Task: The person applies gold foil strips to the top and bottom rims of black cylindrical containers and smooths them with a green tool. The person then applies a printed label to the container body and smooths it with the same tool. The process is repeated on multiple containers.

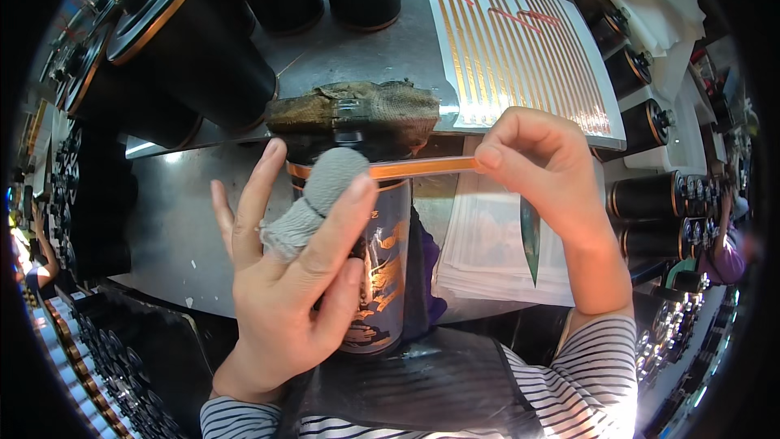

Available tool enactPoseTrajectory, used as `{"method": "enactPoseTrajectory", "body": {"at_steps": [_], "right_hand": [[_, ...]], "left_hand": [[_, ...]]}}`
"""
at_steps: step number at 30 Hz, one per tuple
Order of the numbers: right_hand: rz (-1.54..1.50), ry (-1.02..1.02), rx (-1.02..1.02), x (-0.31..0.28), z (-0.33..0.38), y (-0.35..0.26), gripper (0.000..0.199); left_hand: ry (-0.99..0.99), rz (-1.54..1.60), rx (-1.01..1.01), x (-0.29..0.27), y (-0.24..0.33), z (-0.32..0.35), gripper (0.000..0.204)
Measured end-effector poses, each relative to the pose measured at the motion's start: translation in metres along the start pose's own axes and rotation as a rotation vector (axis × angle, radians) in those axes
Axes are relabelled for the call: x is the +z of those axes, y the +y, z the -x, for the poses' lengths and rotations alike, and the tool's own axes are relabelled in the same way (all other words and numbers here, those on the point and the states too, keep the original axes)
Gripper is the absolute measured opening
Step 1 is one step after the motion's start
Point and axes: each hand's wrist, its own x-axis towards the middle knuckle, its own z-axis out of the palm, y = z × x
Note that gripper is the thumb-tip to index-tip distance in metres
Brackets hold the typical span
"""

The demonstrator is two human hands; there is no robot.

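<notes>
A dark cylindrical canister [382, 276] with gold decoration lies pointing away from me, its far end against a worn, brownish padded block [357, 110]. Around that end runs a gold band, and a narrow gold strip [422, 168] stretches from it to the right. My right hand [544, 167] pinches the strip's free end between thumb and fingers. My left hand [284, 284] spreads its fingers over the canister, with a grey cloth finger cover [321, 195] on one finger touching the band. Below my right palm shows a dark green pointed blade shape [530, 240]; whether I hold it cannot be told.
A white sheet of parallel gold strips [528, 57] lies on the raised metal shelf at the far right. Large black cylinders [195, 41] stand at the far left. Pale papers [487, 252] lie right of the canister. More black canisters [646, 195] line the right side.
</notes>
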Motion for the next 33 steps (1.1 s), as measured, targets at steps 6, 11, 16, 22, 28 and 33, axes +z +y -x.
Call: {"method": "enactPoseTrajectory", "body": {"at_steps": [6, 11, 16, 22, 28, 33], "right_hand": [[0.013, 0.000, 0.057, -0.004, 0.000, -0.010, 0.021], [-0.026, 0.014, -0.035, 0.002, 0.002, -0.002, 0.019], [-0.078, -0.066, 0.001, 0.017, -0.002, -0.013, 0.016], [-0.077, -0.003, 0.003, 0.001, 0.003, 0.006, 0.015], [0.039, 0.015, 0.014, -0.005, -0.001, -0.002, 0.027], [0.039, 0.073, -0.029, 0.000, 0.003, -0.004, 0.017]], "left_hand": [[-0.091, -0.070, 0.187, 0.007, 0.011, -0.019, 0.063], [0.004, 0.817, -0.166, 0.026, -0.003, 0.010, 0.111], [0.139, 1.189, -0.376, 0.041, -0.014, 0.015, 0.096], [0.062, 0.181, -0.049, 0.011, -0.005, 0.009, 0.056], [-0.108, -0.148, 0.166, 0.001, 0.015, -0.014, 0.049], [-0.014, 0.553, -0.113, 0.018, -0.001, 0.007, 0.082]]}}
